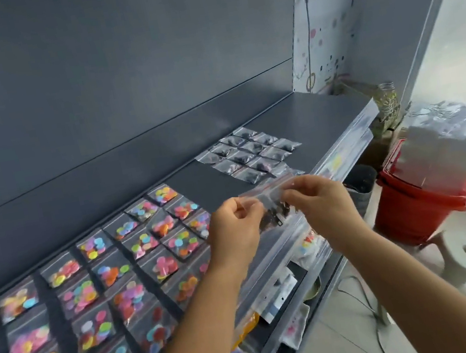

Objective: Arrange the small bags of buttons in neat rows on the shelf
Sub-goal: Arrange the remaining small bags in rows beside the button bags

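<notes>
- Here, both hands hold one small clear bag of dark buttons in the air above the front edge of the shelf: the left hand pinches its left top corner, the right hand pinches its right top corner.
- Beyond the hands, a group of dark-button bags lies in three rows on the shelf, about a dozen in all; the nearest ones blur together.
- Left of the left hand, colourful-button bags lie in four rows, more than twenty in view, running out of frame.
- Right of the right hand, one red bucket stands on the floor, a clear plastic bundle on top.
- Below the forearms, a lower shelf carries more packets, partly hidden by the arms.
</notes>
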`<state>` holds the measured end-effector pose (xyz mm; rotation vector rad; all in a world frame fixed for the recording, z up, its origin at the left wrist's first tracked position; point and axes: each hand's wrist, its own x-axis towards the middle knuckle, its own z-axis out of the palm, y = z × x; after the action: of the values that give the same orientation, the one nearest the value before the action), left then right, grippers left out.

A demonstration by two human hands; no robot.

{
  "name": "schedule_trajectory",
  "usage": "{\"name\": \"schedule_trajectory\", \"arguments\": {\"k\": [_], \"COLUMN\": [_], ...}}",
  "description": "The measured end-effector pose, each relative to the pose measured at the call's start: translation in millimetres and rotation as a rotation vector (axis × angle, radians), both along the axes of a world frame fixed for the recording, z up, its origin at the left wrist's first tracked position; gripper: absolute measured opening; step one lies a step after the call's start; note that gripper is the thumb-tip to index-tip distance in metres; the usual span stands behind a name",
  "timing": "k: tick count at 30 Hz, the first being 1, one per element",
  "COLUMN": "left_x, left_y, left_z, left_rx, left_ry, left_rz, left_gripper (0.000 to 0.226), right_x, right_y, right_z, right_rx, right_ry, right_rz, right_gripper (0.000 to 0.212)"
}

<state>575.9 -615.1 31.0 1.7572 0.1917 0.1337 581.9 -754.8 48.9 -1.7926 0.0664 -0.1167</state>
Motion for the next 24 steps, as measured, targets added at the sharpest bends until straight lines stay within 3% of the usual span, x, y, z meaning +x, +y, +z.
{"name": "schedule_trajectory", "arguments": {"k": [11, 19, 21, 24], "left_x": [133, 186, 194, 204], "left_y": [-51, -86, -95, -116], "left_z": [-3, -16, -19, -23], "left_rx": [-0.025, 0.188, 0.240, 0.321], "left_ry": [0.010, -0.023, -0.006, 0.035], "left_rz": [-0.111, 0.003, 0.038, 0.109], "left_gripper": [0.009, 0.008, 0.009, 0.006], "right_x": [123, 205, 227, 256], "right_y": [-50, -99, -114, -133], "right_z": [1, -13, -21, -31], "right_rx": [-0.075, -0.166, -0.218, -0.336], "right_ry": [0.029, 0.009, 0.017, 0.030], "right_rz": [-0.109, -0.096, -0.054, 0.049], "right_gripper": [0.010, 0.009, 0.016, 0.009]}}
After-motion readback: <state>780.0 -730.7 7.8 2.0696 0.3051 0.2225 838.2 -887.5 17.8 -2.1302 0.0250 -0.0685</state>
